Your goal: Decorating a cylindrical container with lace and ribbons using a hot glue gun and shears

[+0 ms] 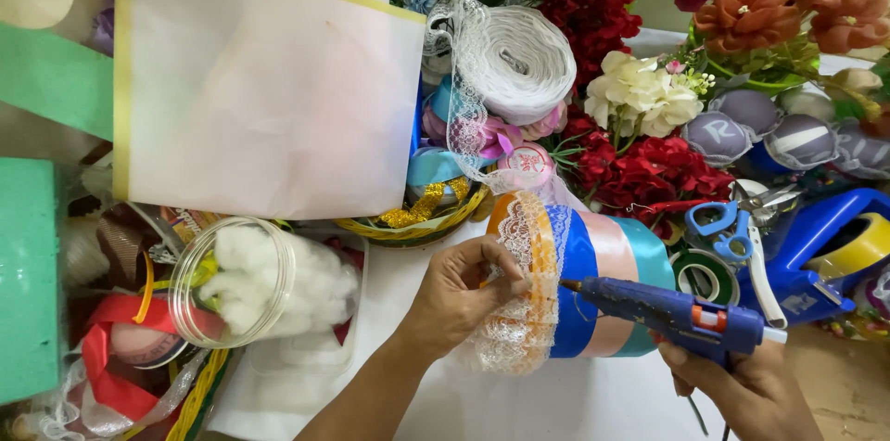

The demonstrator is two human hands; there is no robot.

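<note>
A round container (593,260) wrapped in orange, blue, peach and teal ribbon bands lies on its side on the white table (556,404). My left hand (459,297) presses white lace trim (519,311) against its orange end. From that end the lace runs up to a white lace roll (519,61). My right hand (751,385) holds a blue glue gun (677,316), its nozzle touching the blue band beside the lace.
A clear jar of white cotton (260,283) lies at left. A basket of ribbon rolls (431,209) sits behind the container. Blue-handled scissors (732,228), a green tape roll (705,274) and a blue tape dispenser (825,251) are at right. Artificial flowers (649,98) fill the back.
</note>
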